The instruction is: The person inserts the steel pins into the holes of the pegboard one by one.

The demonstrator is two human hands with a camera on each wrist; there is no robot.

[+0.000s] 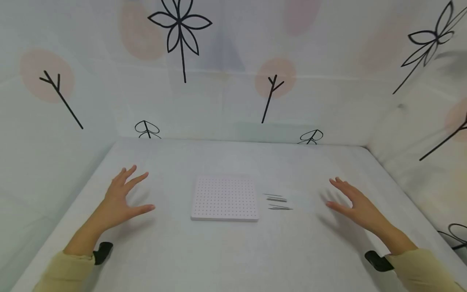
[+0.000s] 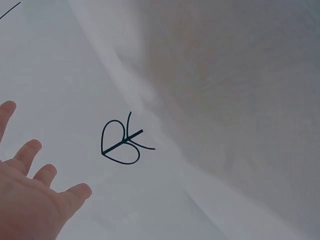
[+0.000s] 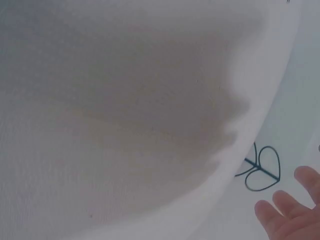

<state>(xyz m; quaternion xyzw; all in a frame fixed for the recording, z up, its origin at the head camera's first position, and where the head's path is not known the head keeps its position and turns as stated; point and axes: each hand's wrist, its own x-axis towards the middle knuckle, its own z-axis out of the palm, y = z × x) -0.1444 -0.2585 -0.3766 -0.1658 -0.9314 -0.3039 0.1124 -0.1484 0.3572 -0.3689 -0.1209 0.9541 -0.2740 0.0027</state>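
A white square pegboard (image 1: 225, 198) with rows of small holes lies flat at the middle of the table. Just to its right are several thin grey metal pins (image 1: 278, 200), lying roughly parallel in two small groups. My left hand (image 1: 122, 198) hovers left of the board with fingers spread and nothing held. On the other side, my right hand (image 1: 355, 205) is over the table, right of the pins, its fingers loosely extended and holding nothing. The wrist views show only fingers of the left hand (image 2: 40, 190) and right hand (image 3: 292, 215), with neither board nor pins.
The white table (image 1: 226, 255) runs back to a pale curtain (image 1: 226, 97) printed with black plant drawings and pink spots. Curtain also hangs along the left and right sides. Dark wrist devices (image 1: 379, 261) sit at both beige sleeves (image 1: 67, 271).
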